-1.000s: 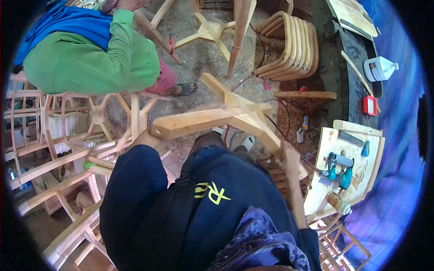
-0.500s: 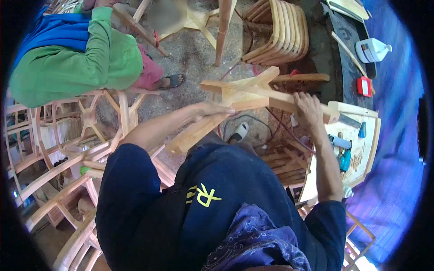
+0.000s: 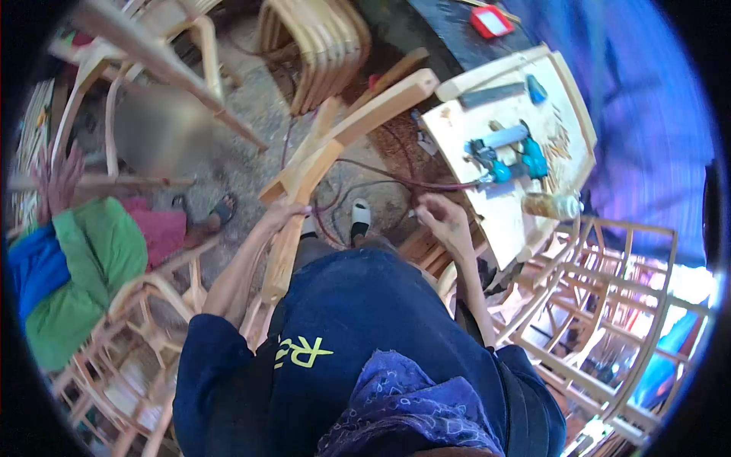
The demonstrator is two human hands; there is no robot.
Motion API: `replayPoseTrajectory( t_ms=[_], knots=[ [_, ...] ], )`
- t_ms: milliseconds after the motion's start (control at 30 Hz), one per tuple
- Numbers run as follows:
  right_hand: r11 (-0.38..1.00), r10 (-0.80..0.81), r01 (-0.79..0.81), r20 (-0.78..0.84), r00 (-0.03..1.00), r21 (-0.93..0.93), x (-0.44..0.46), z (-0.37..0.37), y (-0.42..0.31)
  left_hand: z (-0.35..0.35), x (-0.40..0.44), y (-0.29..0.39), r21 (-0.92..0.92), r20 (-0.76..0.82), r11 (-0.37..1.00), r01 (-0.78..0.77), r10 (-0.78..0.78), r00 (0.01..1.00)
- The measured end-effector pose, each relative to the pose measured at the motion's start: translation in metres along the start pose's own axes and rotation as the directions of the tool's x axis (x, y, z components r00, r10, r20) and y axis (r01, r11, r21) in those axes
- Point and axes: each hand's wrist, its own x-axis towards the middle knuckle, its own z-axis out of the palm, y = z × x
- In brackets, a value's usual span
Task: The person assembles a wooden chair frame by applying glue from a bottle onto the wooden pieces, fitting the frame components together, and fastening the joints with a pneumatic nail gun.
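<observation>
My left hand is closed around the lower part of a pale wooden frame. Several joined pieces make up this frame, which stretches from beside my body to near the worktable. Away from the frame, my right hand is in front of my body, near the table's edge. Its fingers are curled together; a tiny light spot shows at the fingertips, too small to name. A teal power tool lies on the pale worktable, with a dark red hose running to it.
Small wooden pegs and a clear jar lie on the worktable. Stacked curved wooden parts stand ahead. Another person in a green top sits at left. Slatted wooden frames fill the right rear.
My right hand has let go of the wooden frame and drawn back towards my body. The frame has swung round, still in my left hand. My view has turned right, towards the worktable.
</observation>
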Motion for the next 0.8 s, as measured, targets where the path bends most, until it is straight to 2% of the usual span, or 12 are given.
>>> replayPoseTrajectory(
  t_ms=[67,133,167,233,300,400,500,533,567,667,733,800],
  knots=[
    [0.949,0.251,-0.202,-0.195,0.948,0.243,-0.043,-0.027,0.014,0.007,-0.018,0.032,-0.051,0.019,0.976,0.211,-0.21,0.977],
    [0.825,0.408,-0.151,-0.389,0.826,0.544,-0.069,-0.056,0.027,0.01,-0.016,0.035,-0.034,-0.003,0.973,0.228,-0.228,0.974],
    [0.79,0.374,0.007,-0.492,0.786,0.613,-0.077,-0.073,0.062,0.012,-0.015,0.035,-0.029,-0.015,0.971,0.236,-0.237,0.971],
    [0.583,0.529,0.223,-0.574,0.626,0.781,-0.077,-0.107,0.083,0.014,-0.018,0.035,-0.086,-0.002,0.97,0.228,-0.229,0.973],
    [0.62,0.586,0.28,-0.67,0.456,0.733,-0.077,-0.126,0.08,0.019,-0.015,0.028,-0.114,0.032,0.969,0.22,-0.218,0.976],
    [0.913,0.387,-0.04,-0.828,0.405,0.407,-0.086,-0.126,0.106,0.012,-0.011,0.018,-0.094,0.032,0.972,0.217,-0.215,0.976],
    [0.966,0.259,-0.063,-0.937,0.233,0.251,-0.105,-0.134,0.151,0.009,-0.022,0.018,-0.043,0.011,0.961,0.273,-0.273,0.962],
    [0.967,0.253,-0.082,-0.936,0.244,0.24,-0.113,-0.146,0.158,0.003,-0.022,0.012,-0.05,0.017,0.958,0.283,-0.283,0.959],
    [0.978,0.187,-0.117,-0.973,0.135,0.172,-0.117,-0.156,0.165,-0.005,-0.02,0.007,-0.059,0.018,0.955,0.292,-0.291,0.956],
    [0.876,0.419,0.158,-0.882,0.216,0.455,-0.149,-0.203,0.269,-0.017,-0.016,0.0,-0.067,0.01,0.936,0.346,-0.346,0.938],
    [0.764,0.591,0.237,-0.799,0.116,0.6,-0.15,-0.21,0.249,-0.027,-0.013,-0.007,-0.063,-0.013,0.937,0.344,-0.345,0.938],
    [0.804,0.546,0.125,-0.805,0.231,0.581,-0.157,-0.229,0.297,-0.035,-0.011,-0.013,-0.057,-0.044,0.939,0.34,-0.342,0.939]
  ],
)
